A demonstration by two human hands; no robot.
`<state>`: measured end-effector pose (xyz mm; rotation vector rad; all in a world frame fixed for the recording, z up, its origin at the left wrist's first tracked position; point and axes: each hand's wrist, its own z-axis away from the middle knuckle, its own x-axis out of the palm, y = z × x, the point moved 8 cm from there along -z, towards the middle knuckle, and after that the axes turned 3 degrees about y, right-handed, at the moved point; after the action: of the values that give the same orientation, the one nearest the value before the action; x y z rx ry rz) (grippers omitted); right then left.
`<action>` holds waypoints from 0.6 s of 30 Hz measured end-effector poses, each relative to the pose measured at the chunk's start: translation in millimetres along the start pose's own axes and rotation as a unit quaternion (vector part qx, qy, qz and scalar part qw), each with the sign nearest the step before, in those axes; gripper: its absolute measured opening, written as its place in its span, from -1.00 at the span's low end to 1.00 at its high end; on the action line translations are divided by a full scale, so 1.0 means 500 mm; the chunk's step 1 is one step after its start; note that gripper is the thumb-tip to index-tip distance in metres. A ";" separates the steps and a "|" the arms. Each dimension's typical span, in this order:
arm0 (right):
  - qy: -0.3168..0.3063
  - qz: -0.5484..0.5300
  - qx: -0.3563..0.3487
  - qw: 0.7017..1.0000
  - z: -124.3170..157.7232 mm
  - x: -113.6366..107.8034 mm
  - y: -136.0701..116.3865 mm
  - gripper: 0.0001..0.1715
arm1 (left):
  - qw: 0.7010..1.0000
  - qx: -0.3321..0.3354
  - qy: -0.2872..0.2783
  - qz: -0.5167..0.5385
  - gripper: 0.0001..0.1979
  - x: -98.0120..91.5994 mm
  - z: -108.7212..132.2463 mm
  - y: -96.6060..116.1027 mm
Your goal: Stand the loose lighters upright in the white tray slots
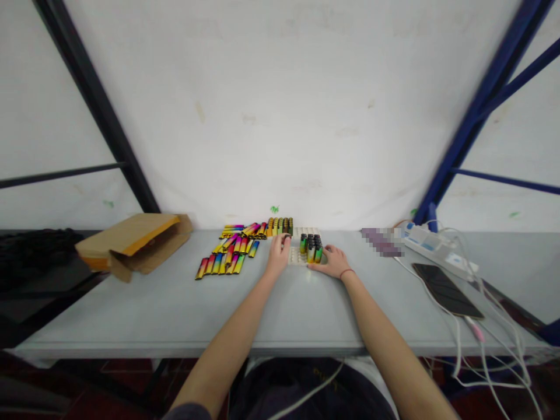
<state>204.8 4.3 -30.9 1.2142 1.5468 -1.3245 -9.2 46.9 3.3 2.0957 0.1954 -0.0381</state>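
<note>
My left hand (pixel 277 255) is at the left edge of a white tray with round holes (pixel 297 256). Its fingers are pinched together, with a small dark end at the tips; the rest of what they hold is hidden. Several shiny tubes (pixel 311 251), green and yellow with dark tops, stand upright in the tray's right part. Curved about the tray's front right corner, my right hand (pixel 335 262) has its thumb in front and its fingers at the side. Loose rainbow-coloured metallic tubes (pixel 230 248) lie in rows and heaps left of my left hand.
Behind the left hand, upright gold-topped tubes (pixel 280 226) stand packed beside another white tray (pixel 307 231). An opened brown paper bag (pixel 144 233) lies at left. On the right are a dark phone (pixel 446 289), a white power strip (pixel 441 254) and loose white cables (pixel 457 350).
</note>
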 end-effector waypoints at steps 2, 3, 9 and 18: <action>0.003 0.000 -0.006 1.000 0.000 -0.001 0.000 -0.08 | 0.999 0.039 -0.012 -0.015 -0.71 0.006 0.001 0.014; 0.004 0.001 -0.008 1.000 0.000 -0.002 0.000 -0.07 | 0.999 0.040 -0.023 -0.014 -0.72 0.011 0.003 0.016; -0.004 0.002 -0.018 1.000 0.002 -0.006 -0.004 -0.08 | 0.995 -0.008 -0.091 0.033 -0.77 0.042 0.019 0.011; -0.004 0.002 -0.019 1.000 0.000 -0.003 -0.003 -0.08 | 0.992 0.017 -0.117 -0.035 -0.71 0.050 0.029 0.029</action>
<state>203.6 4.0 -29.3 1.1852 1.5569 -1.2903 18.4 30.3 5.5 2.0976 0.1253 -0.3304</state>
